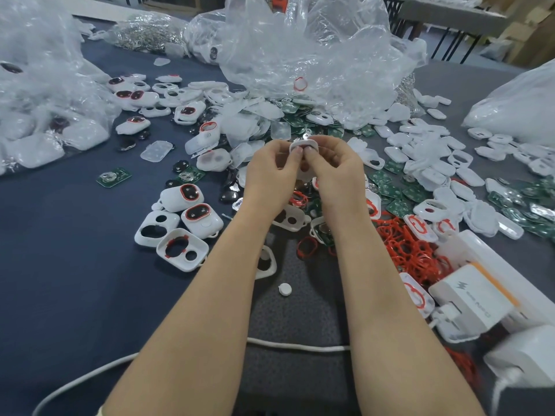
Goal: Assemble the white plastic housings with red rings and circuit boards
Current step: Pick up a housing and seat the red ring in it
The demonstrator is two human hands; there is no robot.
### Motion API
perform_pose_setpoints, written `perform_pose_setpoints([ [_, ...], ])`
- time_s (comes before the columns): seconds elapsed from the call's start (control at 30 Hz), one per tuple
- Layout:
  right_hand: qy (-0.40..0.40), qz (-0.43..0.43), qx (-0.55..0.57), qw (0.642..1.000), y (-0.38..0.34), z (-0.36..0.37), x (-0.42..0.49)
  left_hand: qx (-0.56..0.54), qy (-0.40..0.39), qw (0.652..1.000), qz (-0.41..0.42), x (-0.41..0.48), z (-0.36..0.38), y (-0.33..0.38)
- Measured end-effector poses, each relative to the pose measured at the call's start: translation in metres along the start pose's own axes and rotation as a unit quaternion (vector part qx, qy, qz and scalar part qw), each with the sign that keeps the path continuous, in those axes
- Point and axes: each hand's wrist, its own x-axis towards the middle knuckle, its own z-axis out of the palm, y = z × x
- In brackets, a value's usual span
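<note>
Here, pinches one white housing (303,144) between left hand (270,172) and right hand (336,172), both thumbs pressed side by side on its near face, fingers curled behind it, held above the litter. Just beyond the hands, a heap of green circuit boards (300,118) under a big crumpled clear bag (315,55). Below the right wrist and out to its right, a tangle of red rings (411,244), with more boards and empty shells past it. Left of the left hand, finished housings (183,196) with red-rimmed windows, an open shell (182,249) with a ring seated in it, and farther left a lone board (114,176). Right of the right forearm, a white charger (471,298); between the forearms, a round white cap (284,289) and a white cable (297,346) crossing beneath them. All on a dark blue surface (60,265), with a grey mat (300,310) under the arms. Behind the bags, table legs (450,40) and cardboard boxes (528,31).
</note>
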Motion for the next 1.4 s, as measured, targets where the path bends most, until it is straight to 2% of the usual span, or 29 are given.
perform_pose_setpoints([
  [0.13,-0.019,0.008,-0.002,1.000,0.000,0.000,-0.001,0.030,0.007,1.000,-0.003,0.001,0.000,-0.002],
  [0.3,-0.006,0.033,0.028,0.999,0.001,0.000,0.001,0.029,0.003,1.000,-0.010,-0.001,-0.001,-0.002],
  [0.47,0.003,-0.004,-0.072,0.997,0.004,0.000,0.001,0.050,0.010,0.998,-0.023,-0.002,-0.001,0.001],
  [0.6,0.041,-0.037,-0.149,0.987,0.005,0.003,-0.002,0.074,-0.009,0.997,-0.030,-0.006,0.001,0.005],
  [0.73,0.101,-0.127,-0.217,0.963,0.006,0.013,-0.009,0.126,0.075,0.989,-0.009,-0.008,0.001,0.007],
  [0.83,0.059,-0.148,-0.219,0.963,0.004,0.019,-0.013,0.161,0.117,0.980,0.020,-0.009,-0.001,0.008],
  [0.9,0.025,-0.102,-0.168,0.980,0.004,0.019,-0.012,0.158,0.075,0.984,0.041,-0.009,0.001,0.009],
  [0.97,0.025,-0.047,-0.086,0.995,0.005,0.013,-0.006,0.166,0.008,0.984,0.065,-0.009,0.005,0.010],
  [1.03,0.029,0.003,0.017,0.999,0.008,0.003,0.001,0.153,-0.020,0.985,0.074,-0.008,0.007,0.009],
  [1.1,0.020,0.051,0.125,0.991,0.009,-0.004,0.007,0.101,-0.016,0.993,0.053,-0.007,0.006,0.009],
  [1.2,0.017,0.152,0.259,0.954,0.007,-0.006,0.011,0.043,0.021,0.999,0.023,-0.004,0.003,0.009],
  [1.3,0.013,0.182,0.307,0.934,0.006,-0.003,0.012,0.013,0.046,0.999,0.011,-0.003,0.002,0.010],
  [1.4,0.017,0.177,0.283,0.943,0.005,-0.003,0.011,0.015,0.031,0.999,0.014,-0.004,0.002,0.011],
])
